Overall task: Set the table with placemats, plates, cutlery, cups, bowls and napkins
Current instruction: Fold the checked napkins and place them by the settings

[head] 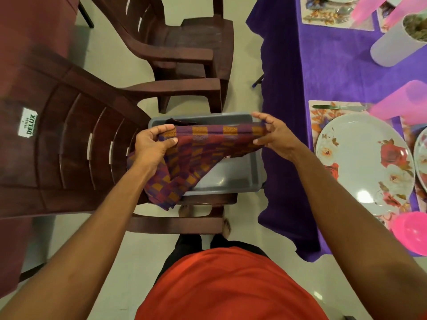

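A checked purple, red and orange napkin (pixel 201 155) is stretched between both my hands above a grey tray (pixel 233 181). My left hand (pixel 152 146) pinches its left corner, and my right hand (pixel 275 135) pinches the right corner. The rest of the cloth hangs down over the tray's left side. The tray rests on the seat of a brown plastic chair (pixel 69 144). To the right, on the purple-clothed table (pixel 323 72), lie a floral placemat (pixel 321 121) with a floral plate (pixel 362 162), a knife (pixel 339 107), a pink cup (pixel 402 100) and a pink bowl (pixel 411 232).
A second brown chair (pixel 184 49) stands beyond the first. At the table's far end is another placemat with cutlery (pixel 330 15), a white cup (pixel 397 40) and more pink cups. Another plate's rim (pixel 421 158) shows at the right edge. Pale floor lies between chairs and table.
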Available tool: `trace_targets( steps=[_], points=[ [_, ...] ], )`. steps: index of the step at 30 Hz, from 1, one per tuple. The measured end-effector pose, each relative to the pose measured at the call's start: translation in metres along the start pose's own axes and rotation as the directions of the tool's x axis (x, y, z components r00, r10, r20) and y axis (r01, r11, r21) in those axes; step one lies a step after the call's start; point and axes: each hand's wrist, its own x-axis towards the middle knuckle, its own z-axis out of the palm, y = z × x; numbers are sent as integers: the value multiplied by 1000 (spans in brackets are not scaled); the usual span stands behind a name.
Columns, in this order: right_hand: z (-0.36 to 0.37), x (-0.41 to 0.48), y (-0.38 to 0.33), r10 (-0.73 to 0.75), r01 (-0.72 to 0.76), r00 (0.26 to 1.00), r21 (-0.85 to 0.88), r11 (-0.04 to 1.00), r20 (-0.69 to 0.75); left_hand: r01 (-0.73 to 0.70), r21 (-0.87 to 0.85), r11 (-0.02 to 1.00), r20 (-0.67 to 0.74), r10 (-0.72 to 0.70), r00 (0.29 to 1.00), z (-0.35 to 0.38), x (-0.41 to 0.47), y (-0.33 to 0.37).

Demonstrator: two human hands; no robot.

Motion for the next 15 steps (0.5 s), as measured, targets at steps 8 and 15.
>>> trace_targets(
  steps=[8,15],
  points=[
    [9,9,10,35,-59,977,-110,992,-212,-117,316,941,11,120,993,-14,16,0],
    [9,2,6,11,-39,980,-139,989,-197,-62,179,982,91,46,995,-23,23,2]
  ],
)
